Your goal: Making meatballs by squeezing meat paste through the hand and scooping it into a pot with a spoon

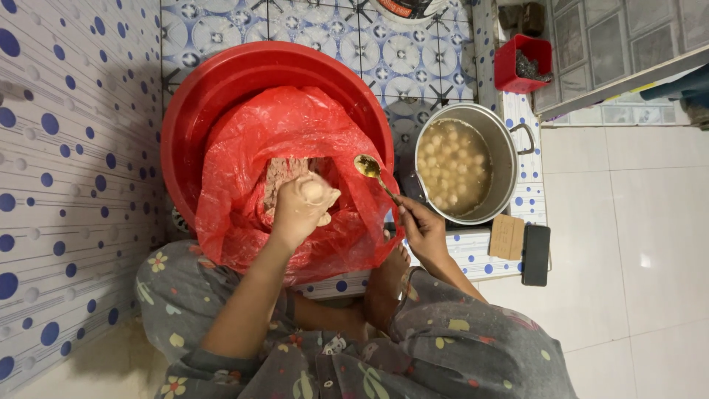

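**Forming of Paste Balls: Status at the Red Basin**

Landmark: red basin point(221, 81), on the tiled floor point(413, 66), lined with a red plastic bag point(295, 125).

Left hand point(301, 210): over the basin centre, fingers closed round a lump of pale minced paste point(314, 192), one rounded ball pressed out at the top of the fist. Remaining paste point(279, 174) low inside the bag, directly beneath that hand.

Right hand point(422, 230): just right of the basin, fingers pinched narrow on the handle of a metal spoon point(368, 167); spoon bowl over the basin's right rim, coated with residue.

Progress, judged: well advanced but unfinished. Steel pot point(464, 168), right of the basin, already full of pale balls in cloudy liquid. Paste left in the bag; exact quantity hidden by bag folds.

Surroundings: white wall with blue dots point(59, 148) left of the basin. Patterned blue floor tiles behind it. Small red box point(521, 63) beyond the pot. Dark phone-like slab point(535, 255) and cardboard piece point(507, 236) below the pot. Plain pale tiling point(635, 258) far right.
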